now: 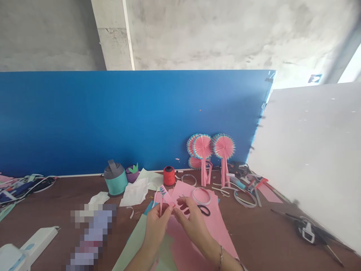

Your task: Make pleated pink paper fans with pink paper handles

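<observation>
My left hand [156, 225] and my right hand [191, 221] meet over a stack of pink paper sheets [220, 226] on the brown table. Both hands are closed in a pinch on a small folded pink paper piece [166, 198] with a blue-edged pleated tip, which sticks up from my left fingers. My right fingers touch its right side. A bracelet shows on my right wrist. A pale green sheet [135, 241] lies under the pink ones.
Finished pink paper fans [210, 148] lean on the blue board [126, 116]. Nearby are scissors [203, 209], a tape roll [201, 195], a red thread spool [169, 175], a teal container [115, 179], white paper scraps [134, 192], and a glue gun [307, 229] by the white board.
</observation>
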The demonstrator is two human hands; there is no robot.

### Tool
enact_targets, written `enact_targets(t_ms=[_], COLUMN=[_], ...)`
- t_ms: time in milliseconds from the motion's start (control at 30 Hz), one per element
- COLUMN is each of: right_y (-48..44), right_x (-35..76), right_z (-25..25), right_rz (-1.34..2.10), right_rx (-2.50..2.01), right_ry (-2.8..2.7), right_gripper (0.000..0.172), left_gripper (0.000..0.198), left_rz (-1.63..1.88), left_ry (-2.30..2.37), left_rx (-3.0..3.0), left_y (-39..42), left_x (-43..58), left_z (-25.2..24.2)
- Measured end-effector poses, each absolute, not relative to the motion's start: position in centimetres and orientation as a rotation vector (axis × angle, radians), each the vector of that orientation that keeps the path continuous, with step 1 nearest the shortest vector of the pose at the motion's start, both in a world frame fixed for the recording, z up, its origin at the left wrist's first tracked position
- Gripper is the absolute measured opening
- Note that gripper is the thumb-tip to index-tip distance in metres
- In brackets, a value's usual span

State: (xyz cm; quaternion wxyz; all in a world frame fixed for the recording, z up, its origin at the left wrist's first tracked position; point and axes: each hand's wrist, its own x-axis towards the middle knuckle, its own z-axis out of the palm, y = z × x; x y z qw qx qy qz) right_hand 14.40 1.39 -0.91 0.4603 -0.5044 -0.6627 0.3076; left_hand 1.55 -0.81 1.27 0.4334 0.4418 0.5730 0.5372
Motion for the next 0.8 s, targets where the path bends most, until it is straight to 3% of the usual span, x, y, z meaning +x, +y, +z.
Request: enact_targets(t_ms=[200,400,600,800], right_y=[1.7,1.6,1.4,1.7], right_x=[14.3,14.6,14.5,14.9], right_z=[-1.1,-0.4,-0.2,-0.3], right_rz=[1.037,0.807,0.772,0.672], right_rx=[-1.091,-1.051,-1.032,-1.108], right_ry=[-1.618,-1.618,-1.618,-1.65], right_gripper=[0.031,0.013,0.017,0.017], left_gripper=[0.033,0.038,0.034,0.028], left_rz=[1.366,1.312,1.286,1.678], left_ry=[1.297,1.246,1.234,1.471], left_rx=[0.945,0.928,0.937,1.201], left_y=[-0.9,-0.9,-0.8,-0.7], left_x=[1.6,1.5,1.6,0.4], left_z=[1.4,1.5,1.6,1.0])
